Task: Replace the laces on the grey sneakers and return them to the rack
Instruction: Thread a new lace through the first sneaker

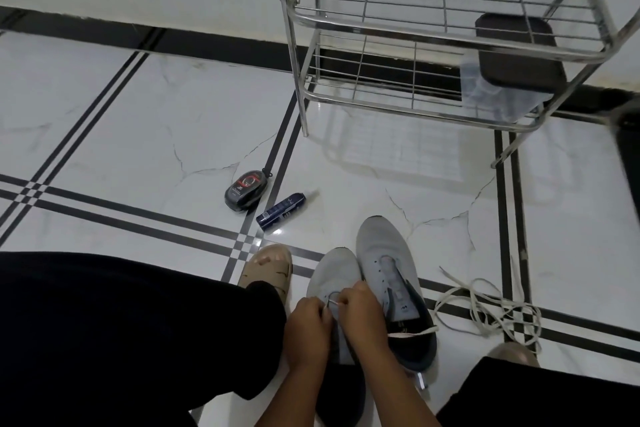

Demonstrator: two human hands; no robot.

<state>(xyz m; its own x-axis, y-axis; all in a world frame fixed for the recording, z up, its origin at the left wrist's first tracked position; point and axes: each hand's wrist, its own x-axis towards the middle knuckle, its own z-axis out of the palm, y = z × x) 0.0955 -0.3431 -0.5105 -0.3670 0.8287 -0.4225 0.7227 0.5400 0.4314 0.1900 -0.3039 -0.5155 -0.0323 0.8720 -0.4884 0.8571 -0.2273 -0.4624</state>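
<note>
Two grey sneakers stand side by side on the tiled floor between my legs. Over the left sneaker point(332, 274) both hands work a thin white lace point(333, 303) at the eyelets. My left hand point(306, 326) pinches one part of it and my right hand point(362, 310) pinches another. The right sneaker point(384, 253) has bare eyelets and an open tongue, with a pale lace end point(414, 334) lying across its dark collar. A loose pile of white laces point(498, 314) lies on the floor to the right. The metal shoe rack point(415, 24) stands ahead at the wall.
A dark oval shoe-polish sponge case point(246, 190) and a blue spray bottle point(281, 210) lie on the floor ahead left. A black tray point(516, 52) over a clear bag sits on the rack's lower shelf. My sandalled foot point(270, 269) rests left of the sneakers.
</note>
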